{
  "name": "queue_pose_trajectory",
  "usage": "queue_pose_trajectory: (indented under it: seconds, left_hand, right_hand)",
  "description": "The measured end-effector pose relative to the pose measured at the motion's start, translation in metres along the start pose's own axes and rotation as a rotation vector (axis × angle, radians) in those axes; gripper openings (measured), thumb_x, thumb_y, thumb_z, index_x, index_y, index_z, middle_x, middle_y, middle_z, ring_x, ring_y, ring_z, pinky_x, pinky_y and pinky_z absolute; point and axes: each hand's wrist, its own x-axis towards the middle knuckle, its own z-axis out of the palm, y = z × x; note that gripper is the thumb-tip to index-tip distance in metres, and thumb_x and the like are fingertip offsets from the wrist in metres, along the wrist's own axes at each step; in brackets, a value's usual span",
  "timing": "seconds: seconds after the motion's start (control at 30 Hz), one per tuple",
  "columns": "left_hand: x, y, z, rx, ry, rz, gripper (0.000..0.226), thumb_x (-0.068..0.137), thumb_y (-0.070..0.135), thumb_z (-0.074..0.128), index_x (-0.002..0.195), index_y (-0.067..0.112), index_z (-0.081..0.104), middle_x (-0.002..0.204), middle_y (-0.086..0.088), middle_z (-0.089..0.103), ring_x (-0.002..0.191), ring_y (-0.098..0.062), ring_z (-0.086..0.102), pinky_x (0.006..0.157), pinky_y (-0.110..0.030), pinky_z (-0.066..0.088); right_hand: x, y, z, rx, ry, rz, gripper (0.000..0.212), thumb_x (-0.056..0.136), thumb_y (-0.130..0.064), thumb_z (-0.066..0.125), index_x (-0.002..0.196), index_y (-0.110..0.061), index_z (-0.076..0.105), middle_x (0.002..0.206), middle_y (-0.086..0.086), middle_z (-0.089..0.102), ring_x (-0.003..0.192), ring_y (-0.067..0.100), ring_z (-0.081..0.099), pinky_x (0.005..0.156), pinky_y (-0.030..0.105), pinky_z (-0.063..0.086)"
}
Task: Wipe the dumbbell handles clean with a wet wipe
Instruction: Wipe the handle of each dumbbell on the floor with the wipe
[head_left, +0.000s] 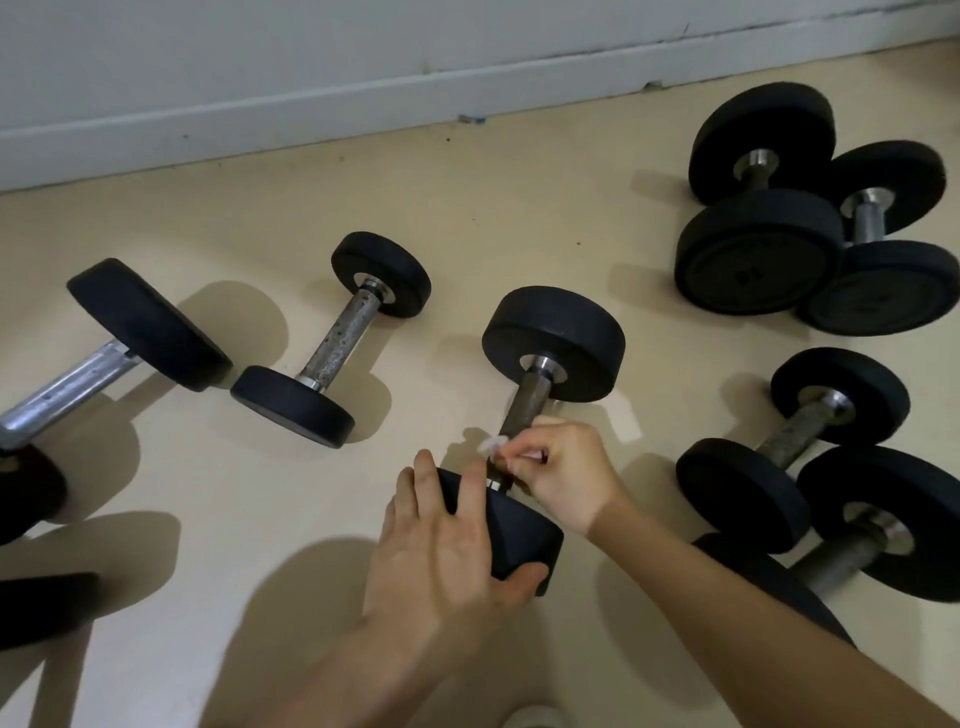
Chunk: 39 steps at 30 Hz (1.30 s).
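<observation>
**gymrat_42:** Beige gym floor (467, 218) along a pale wall, black dumbbells scattered everywhere. Which one's getting cleaned?

**wipe_guy:** Middle one, the black round-headed dumbbell with the dull grey steel handle (527, 400), lying flat on the floor. Right hand (563, 475) is curled closed around the near end of the handle, pinching a small crumpled white wet wipe (493, 446) against the metal. Left hand (441, 540) is spread over the near head, thumb hooked under its edge, pinning it.

**gymrat_42:** Which way's it pointing?

**wipe_guy:** Long axis runs from the near head up and slightly right to the far head, roughly away from the person.

**gymrat_42:** Anything likely to go wrong?

**wipe_guy:** Round heads, so my guess is it rolls sideways if that left hand eases off mid-rub. Wipe's bunched tiny too, so it could slip out or skip the underside. Neighbours are the speckled, rusty-handled small dumbbell (337, 338) to the left and a stacked pair (810, 483) near on the right.
</observation>
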Motion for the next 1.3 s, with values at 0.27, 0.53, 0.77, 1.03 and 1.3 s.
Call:
queue_pose_trajectory:
  seconds: [0.27,0.53,0.77,1.03,1.3]
  left_hand:
    - [-0.005,0.009,0.005,0.052,-0.033,0.033,0.091,0.076,0.071,0.051,0.137,0.035,-0.005,0.156,-0.018,-0.006,0.144,-0.034,-0.001,0.115,-0.039,0.015]
    - [-0.008,0.019,0.008,0.095,-0.057,0.032,0.089,0.080,0.067,0.051,0.144,0.037,-0.002,0.156,-0.018,-0.010,0.144,-0.037,-0.005,0.116,-0.042,0.009]
    - [-0.010,0.020,0.007,0.137,-0.045,0.053,0.087,0.080,0.064,0.052,0.144,0.036,0.000,0.155,-0.020,-0.007,0.144,-0.038,-0.003,0.116,-0.043,0.011]
    - [-0.016,0.009,0.014,0.126,0.024,0.167,0.085,0.057,0.063,0.063,0.129,0.020,0.047,0.123,-0.022,0.060,0.109,-0.038,0.062,0.079,-0.041,0.055]
    - [-0.010,0.004,0.017,0.123,0.114,0.386,0.066,0.055,0.031,0.086,0.115,0.026,0.058,0.110,-0.007,0.066,0.100,-0.029,0.062,0.066,-0.036,0.057]
  right_hand:
    - [0.004,0.005,-0.005,-0.148,0.054,-0.049,0.009,0.082,-0.006,0.067,0.081,-0.009,0.075,0.092,0.003,0.064,0.085,0.015,0.064,0.082,0.024,0.051]
    - [0.002,0.002,-0.010,-0.127,0.014,-0.043,0.011,0.083,-0.003,0.065,0.079,-0.007,0.075,0.079,-0.008,0.054,0.075,0.004,0.057,0.076,0.021,0.048]
    - [0.028,0.006,-0.010,-0.214,0.072,0.006,0.013,0.085,-0.003,0.063,0.075,-0.010,0.069,0.090,0.002,0.060,0.084,0.017,0.062,0.082,0.031,0.052]
    - [0.034,0.020,-0.028,-0.280,0.233,0.035,0.020,0.088,-0.018,0.062,0.107,-0.013,0.067,0.098,0.001,0.053,0.089,0.014,0.053,0.077,0.016,0.036]
    - [0.006,0.031,-0.051,-0.328,0.006,0.003,0.021,0.092,-0.011,0.056,0.109,-0.009,0.069,0.109,0.003,0.058,0.093,0.011,0.055,0.080,0.014,0.039]
